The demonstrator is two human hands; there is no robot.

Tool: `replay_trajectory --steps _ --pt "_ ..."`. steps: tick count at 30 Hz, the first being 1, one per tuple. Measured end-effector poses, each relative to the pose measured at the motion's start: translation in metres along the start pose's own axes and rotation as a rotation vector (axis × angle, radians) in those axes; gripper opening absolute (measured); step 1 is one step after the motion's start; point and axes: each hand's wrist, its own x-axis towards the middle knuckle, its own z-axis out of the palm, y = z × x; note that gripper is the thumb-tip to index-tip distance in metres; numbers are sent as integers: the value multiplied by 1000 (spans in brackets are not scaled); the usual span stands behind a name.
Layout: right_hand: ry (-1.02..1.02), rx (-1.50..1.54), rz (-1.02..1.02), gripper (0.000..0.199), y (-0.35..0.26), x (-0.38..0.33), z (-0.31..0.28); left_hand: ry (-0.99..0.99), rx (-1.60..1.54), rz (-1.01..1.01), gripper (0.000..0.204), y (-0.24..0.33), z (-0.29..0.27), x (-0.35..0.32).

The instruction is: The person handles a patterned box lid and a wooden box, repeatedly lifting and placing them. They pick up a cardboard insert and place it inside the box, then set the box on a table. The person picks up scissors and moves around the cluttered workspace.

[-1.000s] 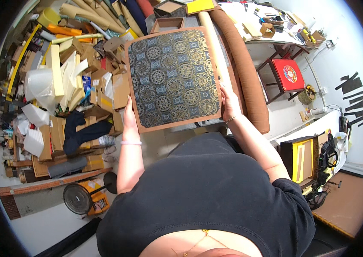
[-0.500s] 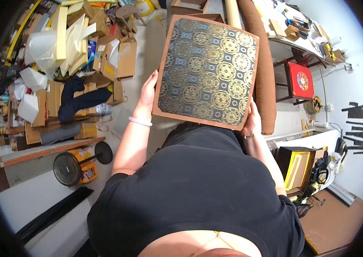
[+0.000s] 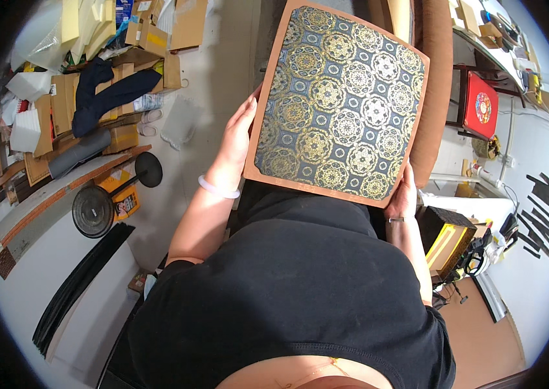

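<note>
I hold a flat square seat cushion (image 3: 342,104) in front of my chest; its top is blue fabric with gold round medallions, edged in brown. My left hand (image 3: 239,139) grips its left edge, fingers stretched along the side, a pale bangle on the wrist. My right hand (image 3: 404,194) grips the lower right corner from beneath, a thin bracelet on that wrist. The cushion hides whatever lies straight below it. A brown padded piece (image 3: 436,84) shows behind its right side.
Cardboard pieces, foam sheets and dark cloth (image 3: 103,94) are piled on the floor at left. A round black base (image 3: 93,211) lies near a long wooden board. A red stool (image 3: 480,107) stands at right, and a black-and-yellow box (image 3: 446,236) sits beside my right arm.
The cushion has come closer to my body and now fills more of the view. The view has swung so the cardboard pile sits further up and left. Both hands keep their grip.
</note>
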Motion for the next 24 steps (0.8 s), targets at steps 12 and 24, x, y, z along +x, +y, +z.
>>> replay_trajectory --steps 12,24 --pt "-30 -39 37 44 -6 14 2 31 20 0 48 -8 -1 7" --pt "-35 -10 -70 44 -10 19 5 -37 -72 8 48 -18 -17 17"
